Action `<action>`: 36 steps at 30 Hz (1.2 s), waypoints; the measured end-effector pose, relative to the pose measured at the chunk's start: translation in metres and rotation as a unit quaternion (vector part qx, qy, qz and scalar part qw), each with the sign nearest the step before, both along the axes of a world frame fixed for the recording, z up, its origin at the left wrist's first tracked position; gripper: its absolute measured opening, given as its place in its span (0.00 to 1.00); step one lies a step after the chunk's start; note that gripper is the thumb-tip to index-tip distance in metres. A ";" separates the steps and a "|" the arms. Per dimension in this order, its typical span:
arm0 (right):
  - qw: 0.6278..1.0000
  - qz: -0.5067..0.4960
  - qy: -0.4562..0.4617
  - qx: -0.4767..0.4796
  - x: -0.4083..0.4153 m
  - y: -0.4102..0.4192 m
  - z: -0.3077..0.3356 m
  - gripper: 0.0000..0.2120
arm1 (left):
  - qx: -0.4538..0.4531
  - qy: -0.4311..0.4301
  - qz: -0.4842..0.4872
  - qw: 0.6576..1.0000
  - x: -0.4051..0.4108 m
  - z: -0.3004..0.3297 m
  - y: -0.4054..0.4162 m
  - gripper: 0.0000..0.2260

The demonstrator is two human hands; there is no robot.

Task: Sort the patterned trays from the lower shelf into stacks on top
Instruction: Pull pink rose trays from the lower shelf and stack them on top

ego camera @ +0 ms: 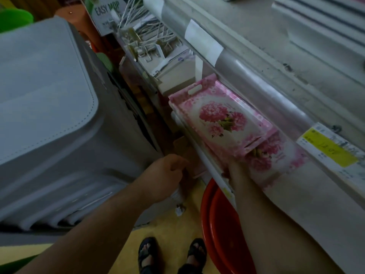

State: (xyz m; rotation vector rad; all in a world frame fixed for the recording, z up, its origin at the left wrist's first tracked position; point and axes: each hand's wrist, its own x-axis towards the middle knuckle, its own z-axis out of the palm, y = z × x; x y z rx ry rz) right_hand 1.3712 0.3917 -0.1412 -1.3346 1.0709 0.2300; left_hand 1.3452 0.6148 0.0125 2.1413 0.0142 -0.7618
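Your left hand (167,171), low centre, curls its fingers on a pinkish flat piece; your right hand (235,169) touches glossy rectangular floral trays (221,117) on the shelf (199,153), its grip hidden.

"EASY MOP" is printed on a grey package card (107,15), upper left; the yellow shelf price label (333,153) is handwritten, illegible.
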 end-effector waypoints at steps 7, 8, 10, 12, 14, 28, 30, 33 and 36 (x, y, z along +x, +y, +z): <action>0.998 0.055 -0.007 0.043 0.019 -0.014 -0.005 0.11 | 0.016 0.014 0.003 1.000 -0.010 -0.001 0.006 0.16; 0.998 0.056 -0.027 0.033 0.020 -0.014 -0.005 0.09 | 0.019 0.010 0.001 1.000 -0.010 0.000 0.006 0.17; 0.998 0.050 -0.034 0.014 0.020 -0.011 -0.001 0.15 | 0.022 0.005 0.004 1.000 -0.010 -0.001 0.006 0.16; 0.998 0.040 -0.041 0.002 0.019 -0.010 0.007 0.17 | 0.013 0.006 0.011 1.000 -0.010 0.003 0.004 0.16; 0.996 0.041 -0.074 -0.017 0.019 -0.010 0.018 0.15 | 0.002 0.011 0.014 1.000 -0.011 0.008 0.001 0.16; 0.991 -0.028 -0.118 0.051 -0.003 0.004 0.103 0.18 | -0.059 -0.032 0.007 0.998 -0.020 0.050 -0.007 0.16; 0.990 -0.017 -0.122 0.066 -0.010 0.009 0.114 0.16 | -0.074 -0.038 0.019 0.996 -0.022 0.058 -0.004 0.16; 0.983 -0.037 -0.154 0.094 -0.026 0.020 0.131 0.13 | -0.092 -0.054 0.023 0.994 -0.025 0.071 0.000 0.15; 0.972 -0.067 -0.189 0.123 -0.045 0.035 0.153 0.11 | -0.116 -0.079 0.021 0.990 -0.029 0.087 0.006 0.14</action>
